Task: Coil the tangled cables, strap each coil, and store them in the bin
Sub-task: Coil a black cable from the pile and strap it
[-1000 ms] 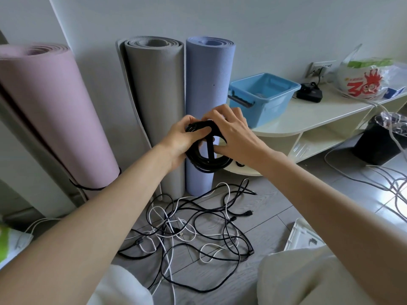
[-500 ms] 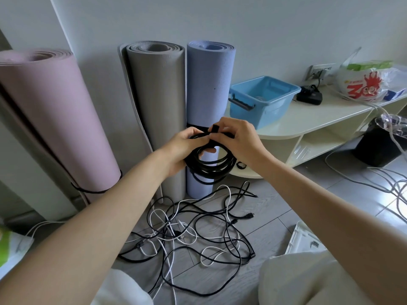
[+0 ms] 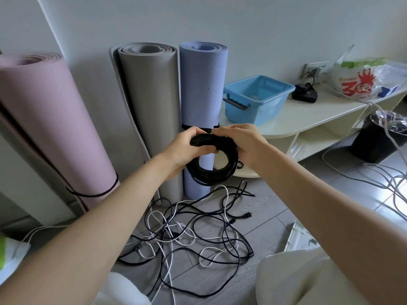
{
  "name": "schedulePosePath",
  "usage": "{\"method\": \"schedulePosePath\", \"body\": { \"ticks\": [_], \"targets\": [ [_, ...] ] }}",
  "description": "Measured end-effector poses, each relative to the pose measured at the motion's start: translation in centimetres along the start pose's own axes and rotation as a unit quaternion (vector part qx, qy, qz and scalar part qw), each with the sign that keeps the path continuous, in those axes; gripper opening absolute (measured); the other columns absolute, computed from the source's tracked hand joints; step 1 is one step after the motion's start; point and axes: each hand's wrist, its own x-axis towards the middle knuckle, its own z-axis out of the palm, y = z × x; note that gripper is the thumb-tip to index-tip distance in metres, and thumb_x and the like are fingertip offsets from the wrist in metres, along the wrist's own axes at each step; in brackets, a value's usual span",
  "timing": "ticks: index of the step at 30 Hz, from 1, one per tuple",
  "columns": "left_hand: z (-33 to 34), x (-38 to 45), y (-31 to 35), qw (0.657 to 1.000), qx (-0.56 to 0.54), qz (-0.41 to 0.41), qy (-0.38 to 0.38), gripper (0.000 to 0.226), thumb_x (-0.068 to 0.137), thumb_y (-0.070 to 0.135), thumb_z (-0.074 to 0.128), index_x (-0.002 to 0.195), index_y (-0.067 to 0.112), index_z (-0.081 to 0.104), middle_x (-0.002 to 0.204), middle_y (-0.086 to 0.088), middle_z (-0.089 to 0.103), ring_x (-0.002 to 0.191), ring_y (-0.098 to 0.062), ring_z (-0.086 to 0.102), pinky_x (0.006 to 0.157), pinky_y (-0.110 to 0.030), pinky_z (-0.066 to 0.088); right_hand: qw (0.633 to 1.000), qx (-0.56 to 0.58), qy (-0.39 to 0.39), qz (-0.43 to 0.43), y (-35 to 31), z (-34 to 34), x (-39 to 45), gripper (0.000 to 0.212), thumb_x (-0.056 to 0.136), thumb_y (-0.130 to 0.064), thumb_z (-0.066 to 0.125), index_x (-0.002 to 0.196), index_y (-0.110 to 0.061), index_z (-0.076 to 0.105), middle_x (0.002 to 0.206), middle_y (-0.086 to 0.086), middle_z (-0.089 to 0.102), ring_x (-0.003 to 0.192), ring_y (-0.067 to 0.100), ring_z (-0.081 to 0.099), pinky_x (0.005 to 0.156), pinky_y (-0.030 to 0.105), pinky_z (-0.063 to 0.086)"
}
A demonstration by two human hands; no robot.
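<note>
I hold the black cable coil (image 3: 211,164) in the air in front of the blue mat (image 3: 201,84). My left hand (image 3: 187,146) grips the coil's upper left side, fingers curled round it. My right hand (image 3: 240,142) pinches its top right. Tangled black and white cables (image 3: 189,234) lie on the floor below. The blue bin (image 3: 255,99) stands on the shelf (image 3: 308,115), apart from the coil.

You hold a black cable coil (image 3: 211,170) upright at frame centre. Tangled black and white cables (image 3: 191,234) sprawl on the floor below; the blue bin (image 3: 256,100) sits upper right.
</note>
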Motion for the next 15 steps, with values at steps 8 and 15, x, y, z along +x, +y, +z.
{"method": "schedulePosePath", "body": {
  "ticks": [8, 15],
  "targets": [
    [0.3, 0.0, -0.1, 0.995, 0.081, 0.054, -0.004, 0.028, 0.080, 0.009, 0.070, 0.102, 0.009, 0.052, 0.105, -0.016, 0.068, 0.104, -0.025, 0.063, 0.095, -0.034, 0.045, 0.998, -0.068, -0.001, -0.005, 0.2, -0.9, 0.5, 0.009, 0.082, -0.005, 0.068, 0.077, -0.001, 0.063, 0.066, 0.012, 0.062, 0.050, 0.018, 0.062, 0.058, 0.029, 0.057],
    [0.1, -0.3, 0.3, 0.991, 0.107, 0.063, -0.042, 0.028, 0.078, 0.005, 0.072, 0.093, 0.014, 0.050, 0.096, -0.013, 0.066, 0.086, -0.014, 0.060, 0.085, -0.026, 0.047, 0.956, -0.287, -0.052, -0.036, -0.3, -1.7, 0.2, 0.019, 0.086, -0.018, 0.065, 0.069, -0.010, 0.065, 0.062, 0.009, 0.056, 0.051, 0.016, 0.047, 0.052, 0.023, 0.040]
  ]
}}
